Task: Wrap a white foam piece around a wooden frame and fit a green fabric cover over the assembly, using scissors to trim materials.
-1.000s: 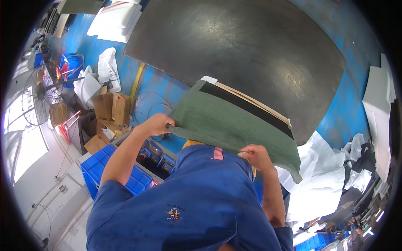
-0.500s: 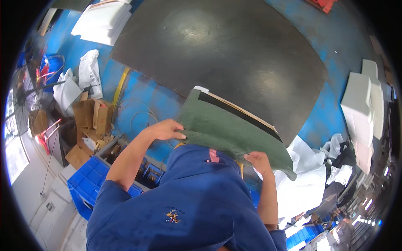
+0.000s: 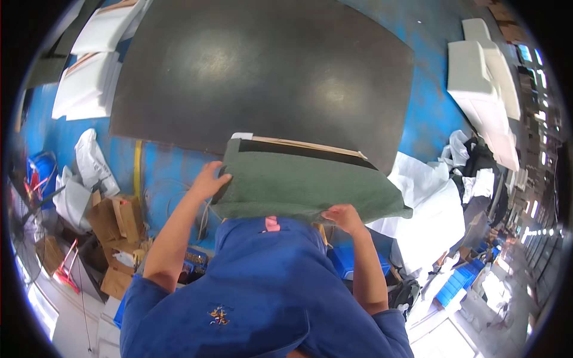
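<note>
A green fabric-covered panel (image 3: 298, 185) lies in front of my body, close against my blue shirt. A black strip and a pale wooden edge (image 3: 307, 147) run along its far side, with a small white piece at the far left corner. My left hand (image 3: 209, 181) is at the panel's left end, thumb and fingers apart beside the fabric. At the near edge, right of the middle, my right hand (image 3: 344, 217) has its fingers closed on the green cover. The panel's underside is hidden.
A large dark table (image 3: 262, 77) stands ahead on the blue floor. White foam blocks are stacked at far left (image 3: 89, 86) and right (image 3: 477, 77). Cardboard boxes (image 3: 122, 221) and white bags sit at left; white sheeting (image 3: 427, 209) and blue bins (image 3: 456, 286) at right.
The panel has turned so its far edge lies more level across the view. My left hand has let go of the near fabric edge and moved to the left end. The view has swung right.
</note>
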Demonstrator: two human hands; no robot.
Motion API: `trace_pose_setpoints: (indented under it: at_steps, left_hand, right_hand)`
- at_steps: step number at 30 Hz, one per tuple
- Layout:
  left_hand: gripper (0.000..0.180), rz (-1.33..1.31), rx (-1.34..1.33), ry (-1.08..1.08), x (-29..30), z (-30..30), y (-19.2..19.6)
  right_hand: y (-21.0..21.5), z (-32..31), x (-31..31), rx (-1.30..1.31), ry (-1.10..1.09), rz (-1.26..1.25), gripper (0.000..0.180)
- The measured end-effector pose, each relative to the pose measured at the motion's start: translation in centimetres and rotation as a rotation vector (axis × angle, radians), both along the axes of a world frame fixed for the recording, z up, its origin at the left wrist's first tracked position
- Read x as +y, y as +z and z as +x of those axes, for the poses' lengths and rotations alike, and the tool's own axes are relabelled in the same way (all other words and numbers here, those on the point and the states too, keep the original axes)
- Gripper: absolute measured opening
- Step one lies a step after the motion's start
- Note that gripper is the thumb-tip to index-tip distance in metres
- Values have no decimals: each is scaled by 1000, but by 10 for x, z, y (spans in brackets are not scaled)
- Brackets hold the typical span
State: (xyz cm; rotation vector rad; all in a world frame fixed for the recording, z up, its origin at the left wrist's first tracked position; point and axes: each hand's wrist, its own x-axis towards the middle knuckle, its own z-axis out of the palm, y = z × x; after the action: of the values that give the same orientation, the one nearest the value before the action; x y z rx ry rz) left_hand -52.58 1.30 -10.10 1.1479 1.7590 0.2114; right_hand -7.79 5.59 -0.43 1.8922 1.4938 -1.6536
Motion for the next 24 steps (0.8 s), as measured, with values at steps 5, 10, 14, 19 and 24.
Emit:
trace_pose_setpoints:
  at_steps: [5, 10, 14, 19, 24]
  left_hand:
    - [81, -127, -194, 165, -34, 15, -34]
    - [79, -120, -249, 287, -58, 23, -40]
    - [78, -36, -228, 326, -65, 26, -36]
    - [80, -73, -234, 352, -67, 26, -37]
    - [81, -59, -303, 373, -65, 24, -38]
  right_hand:
    - [-6, 4, -19, 66, -74, -91, 19]
    - [-12, 6, -26, 93, -130, -244, 19]
    - [-10, 3, -17, 126, -184, -383, 24]
    - [-5, -3, -3, 52, -84, -451, 31]
    - [-3, -7, -3, 34, -50, -430, 40]
